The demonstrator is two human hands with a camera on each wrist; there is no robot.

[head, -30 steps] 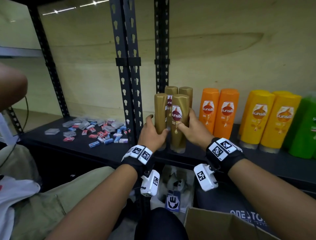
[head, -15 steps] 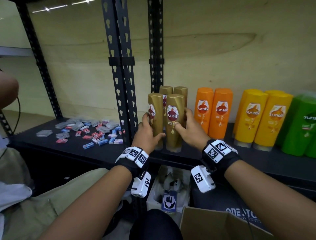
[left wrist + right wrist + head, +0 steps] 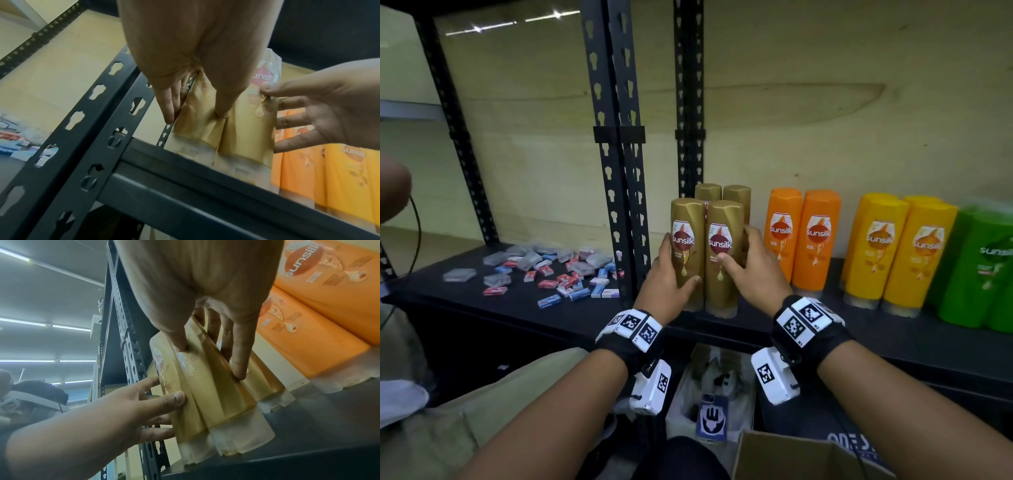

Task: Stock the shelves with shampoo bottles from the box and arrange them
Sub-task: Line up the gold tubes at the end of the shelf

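Note:
Four gold Sunsilk bottles stand in a tight block at the left end of the black shelf point(image 3: 893, 337). My left hand point(image 3: 679, 260) holds the front left gold bottle point(image 3: 686, 236), thumb on its front and fingers along its left side. My right hand point(image 3: 736, 246) holds the front right gold bottle point(image 3: 723, 219), thumb on the label and fingers down its right side. Both front labels face me. Two more gold bottles point(image 3: 708, 191) stand right behind them. In the left wrist view the two front bottles point(image 3: 205, 134) touch side by side near the shelf's front edge.
Orange bottles point(image 3: 804, 236), yellow bottles point(image 3: 897, 250) and green bottles point(image 3: 983, 274) stand in a row to the right. A black slotted upright point(image 3: 619, 178) rises just left of the gold block. Small packets point(image 3: 558, 274) lie scattered on the left bay. An open cardboard box point(image 3: 791, 459) sits below.
The front left gold bottle has been turned so its label faces forward, flush beside the front right one. Both hands stay on the pair.

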